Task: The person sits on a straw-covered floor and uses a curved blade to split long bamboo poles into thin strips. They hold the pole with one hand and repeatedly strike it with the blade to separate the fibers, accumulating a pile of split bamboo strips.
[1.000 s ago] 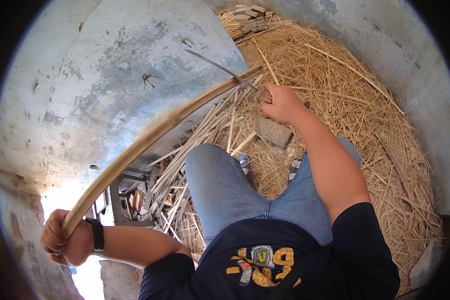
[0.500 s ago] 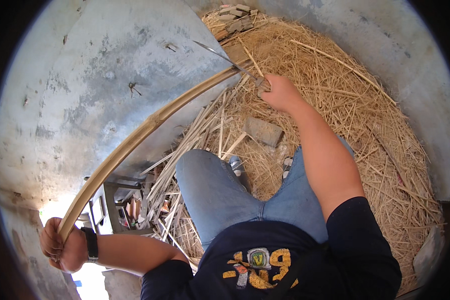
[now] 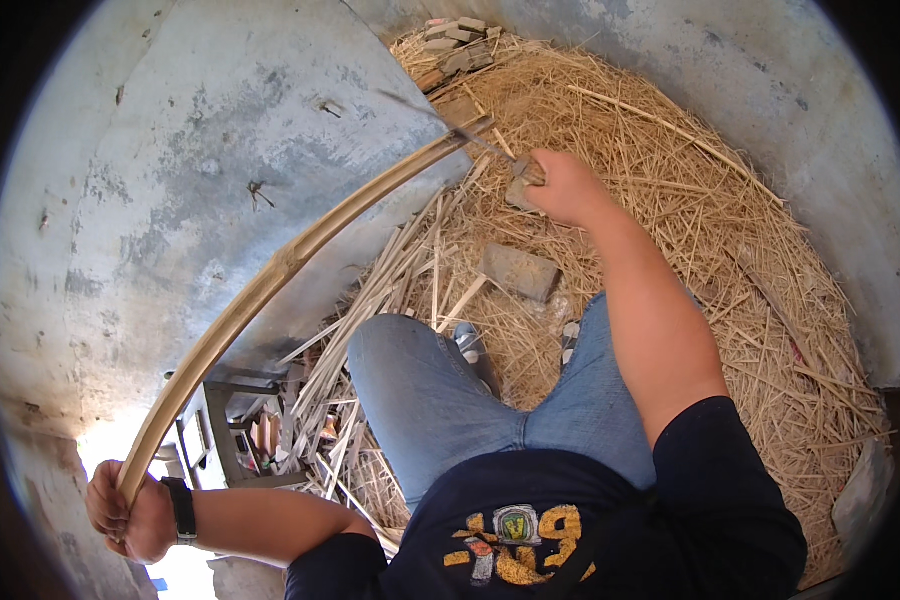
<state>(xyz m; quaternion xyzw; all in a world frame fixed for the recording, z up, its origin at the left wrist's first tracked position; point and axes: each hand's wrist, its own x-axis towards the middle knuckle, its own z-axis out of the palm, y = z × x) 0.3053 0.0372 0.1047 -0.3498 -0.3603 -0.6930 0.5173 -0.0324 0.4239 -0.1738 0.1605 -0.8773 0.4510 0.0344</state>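
Your left hand is clamped round the near-left end of the long bamboo-like strip, which runs diagonally to far centre. Your right hand is wrapped round the handle of the blade, which crosses the strip's far end. Blade blurred; contact depth cannot be told. Judgement: keep your left grip firm so the strip does not roll, hold the blade angle shallow and even, and keep its path beyond your knees.
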